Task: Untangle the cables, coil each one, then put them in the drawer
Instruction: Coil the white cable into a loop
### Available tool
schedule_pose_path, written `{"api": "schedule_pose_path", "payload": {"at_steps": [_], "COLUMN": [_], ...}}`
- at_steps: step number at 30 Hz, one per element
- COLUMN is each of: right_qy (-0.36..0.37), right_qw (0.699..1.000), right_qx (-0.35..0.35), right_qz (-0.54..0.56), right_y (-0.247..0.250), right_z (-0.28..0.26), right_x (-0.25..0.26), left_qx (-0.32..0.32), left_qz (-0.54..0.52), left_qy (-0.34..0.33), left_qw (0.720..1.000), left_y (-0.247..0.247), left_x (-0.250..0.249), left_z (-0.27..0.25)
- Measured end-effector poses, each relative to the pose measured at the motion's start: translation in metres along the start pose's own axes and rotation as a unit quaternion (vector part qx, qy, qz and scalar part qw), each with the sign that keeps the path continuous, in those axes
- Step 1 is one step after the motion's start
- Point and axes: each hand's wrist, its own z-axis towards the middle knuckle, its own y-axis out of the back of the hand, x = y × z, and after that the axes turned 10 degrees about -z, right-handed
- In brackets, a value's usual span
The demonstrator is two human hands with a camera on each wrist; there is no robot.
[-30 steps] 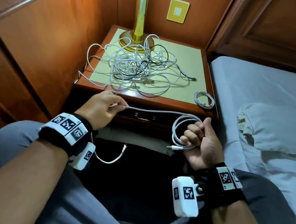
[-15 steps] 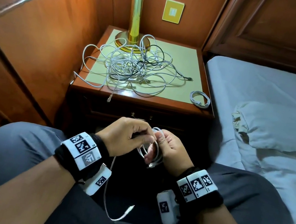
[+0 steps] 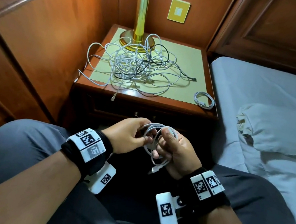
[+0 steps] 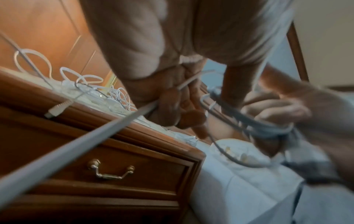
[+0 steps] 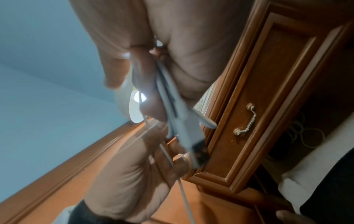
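Observation:
Over my lap, both hands work one white cable (image 3: 155, 138). My right hand (image 3: 173, 148) grips its wound loops (image 5: 168, 94), and a plug end (image 3: 155, 170) hangs below the fist. My left hand (image 3: 132, 134) pinches the cable's free run (image 4: 107, 130), which trails down past the wrist. A tangle of white and black cables (image 3: 140, 66) lies on the nightstand (image 3: 145, 99). One coiled white cable (image 3: 203, 100) sits at the nightstand's front right corner. The drawer (image 4: 122, 163) is closed, with a brass handle (image 4: 110, 170).
A brass lamp base (image 3: 135, 38) stands at the back of the nightstand, touching the tangle. One plug (image 3: 113, 97) hangs over the front edge. The bed with a pillow (image 3: 280, 130) lies to the right, wood panelling (image 3: 38, 40) to the left.
The hands came together from holding the cable stretched apart. More loops have gathered in my right hand, and the dangling tail under my left hand has shortened.

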Motion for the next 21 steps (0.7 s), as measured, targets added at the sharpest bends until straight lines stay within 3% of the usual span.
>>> {"api": "schedule_pose_path", "payload": {"at_steps": [3,8,11,14,17,21], "right_qy": [-0.008,-0.047,-0.093,-0.116,-0.119,-0.123], "right_qw": [0.999,0.994,0.990,0.990,0.988,0.987], "right_qx": [0.015,-0.020,-0.024,0.042,0.089,0.078], "right_qz": [0.044,0.096,0.101,0.067,0.035,0.068], "right_y": [-0.002,-0.002,0.000,0.003,0.003,0.002], "right_z": [0.001,0.000,0.000,0.000,-0.002,-0.003], "right_x": [0.000,0.006,0.008,0.007,0.012,0.016], "left_qx": [-0.018,0.027,0.027,0.048,0.055,0.050], "left_qz": [-0.014,-0.099,0.000,0.067,0.003,-0.088], "left_qy": [0.005,-0.002,-0.017,-0.010,0.010,0.020], "left_qw": [1.000,0.995,0.999,0.997,0.998,0.995], "left_y": [-0.003,-0.009,-0.014,-0.018,-0.016,-0.014], "left_x": [-0.003,-0.006,-0.005,-0.008,-0.009,-0.008], "left_z": [0.001,-0.001,0.000,0.001,-0.001,-0.003]}}
